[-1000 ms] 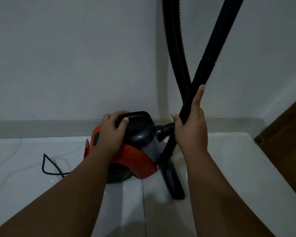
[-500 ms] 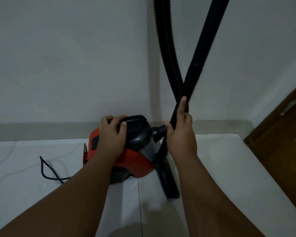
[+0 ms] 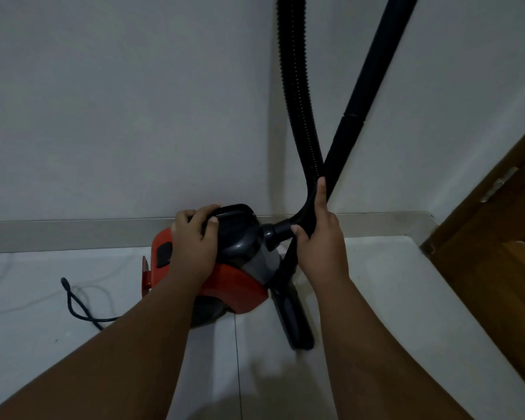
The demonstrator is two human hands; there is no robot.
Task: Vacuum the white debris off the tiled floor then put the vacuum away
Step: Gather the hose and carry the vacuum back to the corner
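A red and black canister vacuum [image 3: 237,286] sits on the white tiled floor [image 3: 376,298] against the wall. My left hand [image 3: 193,237] grips the black carry handle on its top. My right hand [image 3: 320,241] is wrapped around the ribbed black hose [image 3: 297,95] where it bends into the vacuum's front port. The rigid black wand [image 3: 367,74] leans up and to the right, crossing the hose. Its floor nozzle [image 3: 294,316] rests on the tiles beside the canister.
A black power cord [image 3: 79,307] trails on the floor to the left of the vacuum. A grey skirting [image 3: 73,234] runs along the wall's foot. A brown wooden door [image 3: 503,253] stands at the right, close to the corner.
My right hand has shifted from the wand onto the hose near the port. The view has drifted, so the vacuum sits slightly lower and left. My left hand stays on the handle.
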